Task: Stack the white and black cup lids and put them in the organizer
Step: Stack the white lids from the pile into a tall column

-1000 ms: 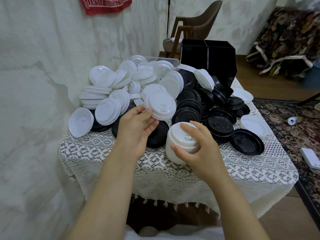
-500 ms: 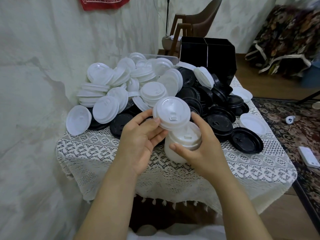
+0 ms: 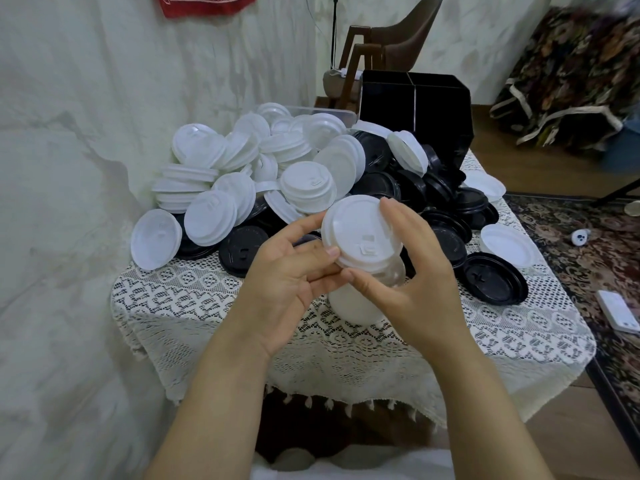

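Observation:
A stack of white lids (image 3: 356, 306) stands on the lace tablecloth (image 3: 214, 306) near the front. On top of it sits a single white lid (image 3: 356, 230), tilted toward me. My left hand (image 3: 291, 271) pinches that lid's left rim with thumb and fingers. My right hand (image 3: 415, 268) curls round the stack and the lid's right side. Behind lies a heap of white lids (image 3: 242, 168) on the left and black lids (image 3: 443, 202) on the right. The black organizer (image 3: 415, 109) stands at the back of the table.
A wall runs close along the left. A clear plastic bin (image 3: 332, 114) sits behind the white heap. A wooden chair (image 3: 388, 39) stands beyond the table. Patterned carpet (image 3: 588, 237) with a small white device (image 3: 618, 311) lies to the right.
My left hand lifted one white lid off the heap and carried it right, onto the stack held by my right hand. My right fingers rose to meet the lid's edge.

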Action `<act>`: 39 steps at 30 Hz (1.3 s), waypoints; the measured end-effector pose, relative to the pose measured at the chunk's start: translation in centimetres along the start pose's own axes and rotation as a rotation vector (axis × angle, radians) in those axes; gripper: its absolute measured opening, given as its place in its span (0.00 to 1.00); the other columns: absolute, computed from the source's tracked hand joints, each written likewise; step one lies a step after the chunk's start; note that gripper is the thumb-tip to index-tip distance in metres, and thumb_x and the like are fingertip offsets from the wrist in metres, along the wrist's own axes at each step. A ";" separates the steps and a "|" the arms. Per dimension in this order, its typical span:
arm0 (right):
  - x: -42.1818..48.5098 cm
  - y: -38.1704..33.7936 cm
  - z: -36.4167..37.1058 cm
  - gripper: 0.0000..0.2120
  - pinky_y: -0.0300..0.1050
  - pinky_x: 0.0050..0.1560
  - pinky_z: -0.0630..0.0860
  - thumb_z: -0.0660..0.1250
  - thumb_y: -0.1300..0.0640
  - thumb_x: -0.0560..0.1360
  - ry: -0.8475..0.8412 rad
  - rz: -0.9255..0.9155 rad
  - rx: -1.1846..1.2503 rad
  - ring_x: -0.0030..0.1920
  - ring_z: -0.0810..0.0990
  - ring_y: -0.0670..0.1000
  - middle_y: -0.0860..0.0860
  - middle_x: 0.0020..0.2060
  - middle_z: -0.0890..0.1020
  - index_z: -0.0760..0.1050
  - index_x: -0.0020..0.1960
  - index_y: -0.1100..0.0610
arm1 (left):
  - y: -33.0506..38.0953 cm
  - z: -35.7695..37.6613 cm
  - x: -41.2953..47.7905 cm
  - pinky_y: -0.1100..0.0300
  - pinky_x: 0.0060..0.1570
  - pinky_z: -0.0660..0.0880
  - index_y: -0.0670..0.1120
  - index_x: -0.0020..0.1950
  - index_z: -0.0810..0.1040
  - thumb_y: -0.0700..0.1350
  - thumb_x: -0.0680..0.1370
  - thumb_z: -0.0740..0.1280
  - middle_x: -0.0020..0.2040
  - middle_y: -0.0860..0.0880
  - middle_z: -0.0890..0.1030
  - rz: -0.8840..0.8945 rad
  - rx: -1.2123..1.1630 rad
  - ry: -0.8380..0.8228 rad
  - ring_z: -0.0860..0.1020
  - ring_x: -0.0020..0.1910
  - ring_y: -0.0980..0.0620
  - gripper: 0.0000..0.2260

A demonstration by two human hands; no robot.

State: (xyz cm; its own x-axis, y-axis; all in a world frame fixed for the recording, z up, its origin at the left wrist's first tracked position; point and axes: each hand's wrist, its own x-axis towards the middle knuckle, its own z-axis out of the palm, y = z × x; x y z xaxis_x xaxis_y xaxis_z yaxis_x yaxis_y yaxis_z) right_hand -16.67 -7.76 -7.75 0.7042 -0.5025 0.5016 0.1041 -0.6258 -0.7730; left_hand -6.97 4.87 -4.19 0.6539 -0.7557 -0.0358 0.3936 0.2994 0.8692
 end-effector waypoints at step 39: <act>-1.5 1.0 0.7 0.30 0.39 0.69 0.67 0.77 0.51 0.69 -0.070 0.294 -0.005 0.68 0.66 0.39 0.41 0.70 0.67 0.73 0.69 0.50 | -2.2 -1.3 1.3 0.61 0.61 0.74 0.54 0.60 0.80 0.37 0.80 0.62 0.54 0.60 0.83 0.165 0.823 -0.012 0.78 0.57 0.63 0.16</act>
State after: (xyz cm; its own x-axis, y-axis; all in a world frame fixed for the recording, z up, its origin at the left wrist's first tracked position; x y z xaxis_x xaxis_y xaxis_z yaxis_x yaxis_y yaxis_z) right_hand -17.14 -7.21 -9.54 0.7502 -0.6205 0.2284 -0.1148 -0.4624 -0.8792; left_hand -6.11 4.01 -6.76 0.6529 -0.7471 0.1251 -0.3073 -0.1103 0.9452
